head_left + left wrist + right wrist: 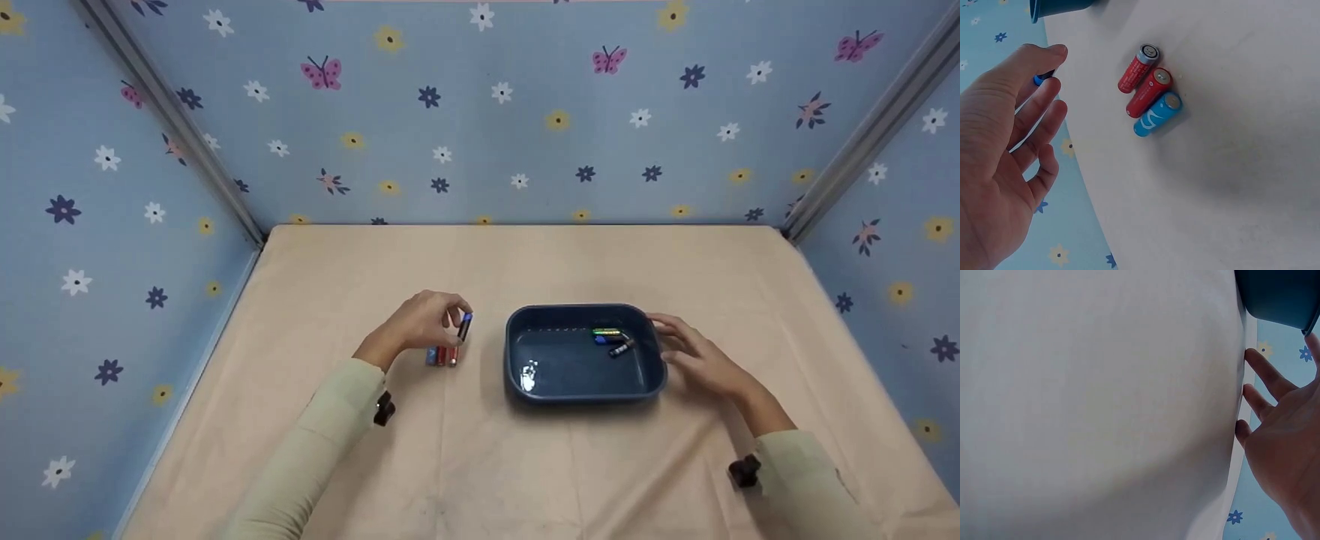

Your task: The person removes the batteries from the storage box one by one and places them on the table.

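Note:
Between thumb and fingertips, my left hand (430, 319) pinches a black battery with a blue end (466, 328), held upright above the table. In the left wrist view, most of that battery is hidden by the fingers. Below the hand, two red batteries (1149, 93) and one light blue battery (1158, 114) lie side by side. To the right stands a dark blue rectangular bin (585, 399) with several batteries at its right end, among them a green and gold one (606, 331). My right hand (701, 360) rests against the bin's right side, fingers extended and spread.
A beige cloth (480, 465) covers the table, with creases at the front right. Blue flower-patterned walls (517, 120) rise at the back and both sides, with grey metal posts (180, 127) at the corners.

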Tool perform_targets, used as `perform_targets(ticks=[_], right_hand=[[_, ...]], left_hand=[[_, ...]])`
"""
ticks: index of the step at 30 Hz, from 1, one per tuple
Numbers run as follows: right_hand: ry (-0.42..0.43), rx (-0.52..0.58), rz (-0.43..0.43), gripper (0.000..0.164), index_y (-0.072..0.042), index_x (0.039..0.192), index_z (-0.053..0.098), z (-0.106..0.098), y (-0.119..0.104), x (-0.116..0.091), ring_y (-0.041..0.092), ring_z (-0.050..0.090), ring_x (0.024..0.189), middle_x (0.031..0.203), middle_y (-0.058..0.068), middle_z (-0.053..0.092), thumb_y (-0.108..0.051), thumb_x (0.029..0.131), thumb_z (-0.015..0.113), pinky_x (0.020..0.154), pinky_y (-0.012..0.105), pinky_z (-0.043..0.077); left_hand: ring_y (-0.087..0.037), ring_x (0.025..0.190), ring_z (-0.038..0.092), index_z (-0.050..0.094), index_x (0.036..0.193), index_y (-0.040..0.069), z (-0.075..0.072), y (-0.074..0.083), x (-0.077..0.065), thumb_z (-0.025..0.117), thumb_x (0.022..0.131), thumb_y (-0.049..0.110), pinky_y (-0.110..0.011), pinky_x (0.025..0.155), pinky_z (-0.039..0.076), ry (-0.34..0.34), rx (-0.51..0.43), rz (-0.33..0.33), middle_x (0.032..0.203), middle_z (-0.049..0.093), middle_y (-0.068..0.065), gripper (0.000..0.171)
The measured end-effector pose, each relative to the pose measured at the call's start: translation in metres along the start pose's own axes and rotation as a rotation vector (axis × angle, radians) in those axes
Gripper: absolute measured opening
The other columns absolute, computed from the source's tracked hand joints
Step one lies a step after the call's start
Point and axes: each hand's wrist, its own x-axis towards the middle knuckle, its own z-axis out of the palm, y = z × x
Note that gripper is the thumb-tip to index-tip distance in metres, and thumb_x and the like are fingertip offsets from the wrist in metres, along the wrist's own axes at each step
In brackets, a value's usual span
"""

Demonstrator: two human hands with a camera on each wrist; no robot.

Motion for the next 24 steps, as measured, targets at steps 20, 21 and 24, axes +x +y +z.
perform_targets(ticks=[20,21,24], right_hand=[[-0.001,-0.005,0.004,0.062,-0.015,0.173,0.042,0.0,0.001,0.001,-0.019,0.045,0.142,0.17,0.021,0.055,-0.013,0.115,0.063,0.127,0.082,0.028],[-0.003,-0.004,0.003,0.062,-0.015,0.173,0.042,0.0,0.001,0.001,-0.019,0.045,0.142,0.17,0.021,0.055,-0.013,0.115,0.062,0.127,0.083,0.028],[-0.003,-0.009,-0.004,0.062,-0.015,0.173,0.042,0.0,0.002,0.001,-0.02,0.046,0.142,0.169,0.021,0.057,-0.013,0.115,0.062,0.128,0.081,0.029]], left_hand=[[-0.018,0.095,0.073,0.077,0.136,0.009,0.017,-0.019,-0.009,0.096,0.09,0.017,-0.046,0.1,0.06,0.001,0.033,-0.006,0.108,0.081,-0.005,0.051],[-0.017,0.094,0.072,0.077,0.135,0.009,0.019,-0.019,-0.009,0.097,0.089,0.019,-0.046,0.101,0.06,0.001,0.038,-0.007,0.107,0.081,-0.004,0.051],[-0.016,0.092,0.069,0.078,0.133,0.009,0.026,-0.018,-0.008,0.097,0.089,0.02,-0.044,0.098,0.059,0.012,0.057,0.001,0.107,0.08,-0.004,0.05]])
